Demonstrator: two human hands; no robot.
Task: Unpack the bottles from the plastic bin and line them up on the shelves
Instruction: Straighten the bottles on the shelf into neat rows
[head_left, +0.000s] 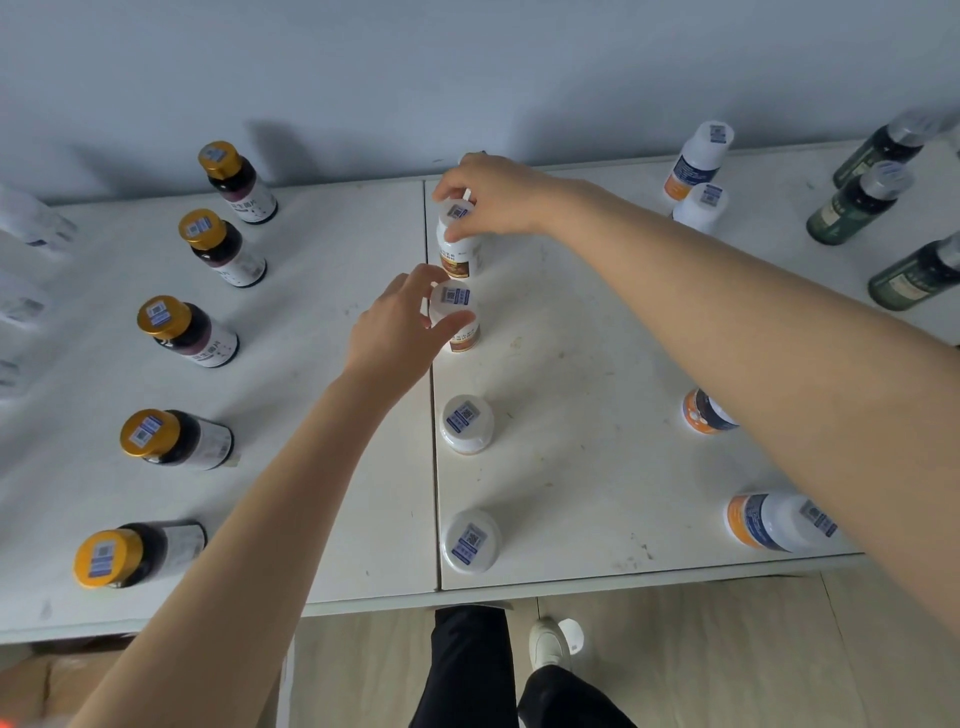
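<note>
The table (571, 338) is white, flecked with grey-brown scuffs; the wall (467, 62) at 12 o'clock is pale blue-grey. At 9 o'clock, dark bottles (202, 338) with gold caps and white labels. Centre column, white bottles (466, 423) with white caps; the two farthest show brown-and-orange labels. At 3 o'clock, orange-and-navy bottles (758, 522) with white bodies. At 2 o'clock, dark green bottles (841, 210) with silvery caps. Caps carry blue-and-white code stickers (470, 540). At 6 o'clock, the floor (727, 649) is beige wood grain, trousers (467, 675) black, shoe (545, 642) white.
</note>
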